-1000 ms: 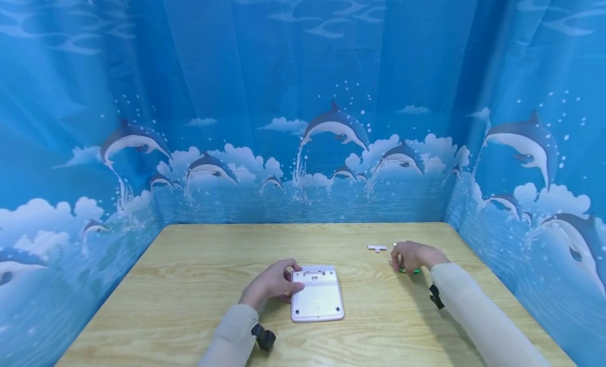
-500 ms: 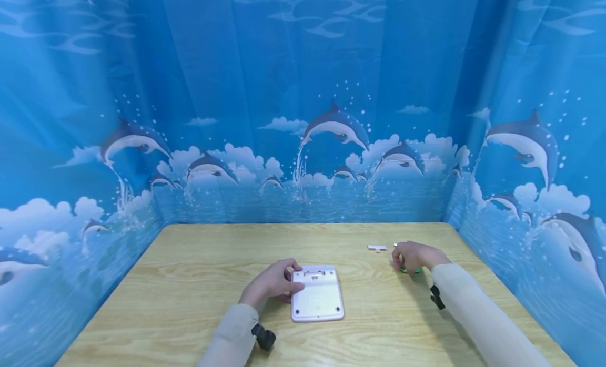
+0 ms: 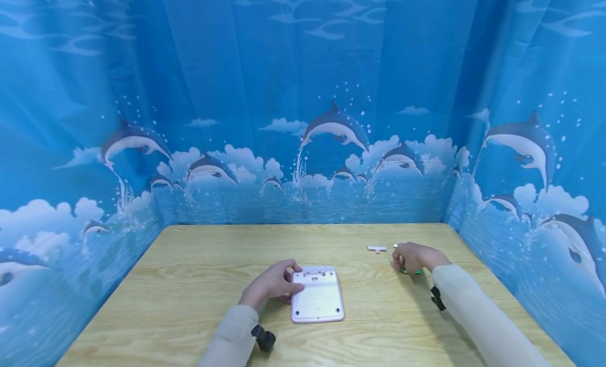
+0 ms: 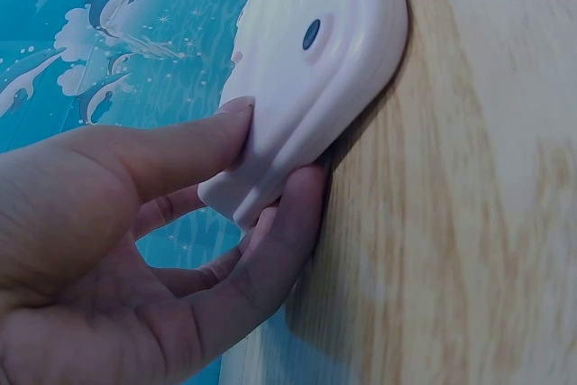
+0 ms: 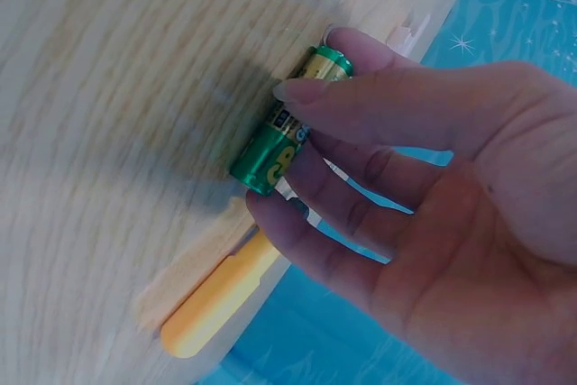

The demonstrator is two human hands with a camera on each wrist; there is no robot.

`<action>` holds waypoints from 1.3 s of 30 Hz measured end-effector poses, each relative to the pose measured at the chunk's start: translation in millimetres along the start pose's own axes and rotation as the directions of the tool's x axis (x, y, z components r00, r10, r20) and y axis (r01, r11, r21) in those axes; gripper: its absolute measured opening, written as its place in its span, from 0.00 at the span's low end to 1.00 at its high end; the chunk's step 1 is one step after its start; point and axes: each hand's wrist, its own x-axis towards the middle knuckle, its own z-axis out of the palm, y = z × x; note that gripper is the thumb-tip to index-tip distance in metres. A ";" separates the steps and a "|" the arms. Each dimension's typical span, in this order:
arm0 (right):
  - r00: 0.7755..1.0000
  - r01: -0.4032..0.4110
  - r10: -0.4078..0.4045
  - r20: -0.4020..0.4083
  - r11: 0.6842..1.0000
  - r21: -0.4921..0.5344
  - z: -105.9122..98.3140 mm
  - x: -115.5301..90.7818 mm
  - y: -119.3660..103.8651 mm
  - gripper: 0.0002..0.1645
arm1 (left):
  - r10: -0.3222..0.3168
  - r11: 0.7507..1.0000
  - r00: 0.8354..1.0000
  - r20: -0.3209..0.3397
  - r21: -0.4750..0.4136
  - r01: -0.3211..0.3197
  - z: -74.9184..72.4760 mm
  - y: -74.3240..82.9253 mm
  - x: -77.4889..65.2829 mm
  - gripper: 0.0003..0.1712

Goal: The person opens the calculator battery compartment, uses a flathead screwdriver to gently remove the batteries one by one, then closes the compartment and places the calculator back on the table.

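A whitish-pink calculator (image 3: 316, 298) lies back side up on the table, with the battery bay (image 3: 314, 275) at its far end uncovered. My left hand (image 3: 272, 283) grips its left edge, thumb on top and fingers beneath, as the left wrist view shows at a corner (image 4: 306, 87). To the right, my right hand (image 3: 414, 255) is low over the table. In the right wrist view its thumb and fingers pinch a green and gold battery (image 5: 293, 119) close to the tabletop. Small green bits show under that hand in the head view.
A small white T-shaped battery cover (image 3: 377, 248) lies left of the right hand. An orange-yellow handled tool (image 5: 221, 299), partly hidden by fingers, lies beyond the battery. Blue dolphin curtains (image 3: 303, 120) stand around the wooden table (image 3: 213, 251).
Almost nothing differs. The right hand has shifted very slightly to the right; the left hand and the calculator stay in place.
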 end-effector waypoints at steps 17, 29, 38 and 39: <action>0.994 0.096 -0.098 -0.050 0.995 -0.027 -5.3 1.8 -6.4 0.24 | -0.002 1.000 1.000 -0.001 0.011 0.002 1.0 -0.4 0.7 0.18; 0.939 0.223 -0.247 -0.239 0.967 -0.120 -2.5 18.8 -18.7 0.18 | -0.002 1.000 1.000 0.000 0.004 0.002 0.9 0.8 -1.0 0.19; 0.912 0.222 -0.254 -0.321 0.966 -0.134 5.8 32.6 -29.4 0.16 | -0.012 1.000 1.000 -0.007 0.003 0.012 1.9 -0.4 2.0 0.19; 0.910 0.222 -0.257 -0.324 0.965 -0.141 6.7 34.5 -30.3 0.17 | -0.009 1.000 1.000 -0.007 0.006 0.009 1.5 -0.1 2.1 0.19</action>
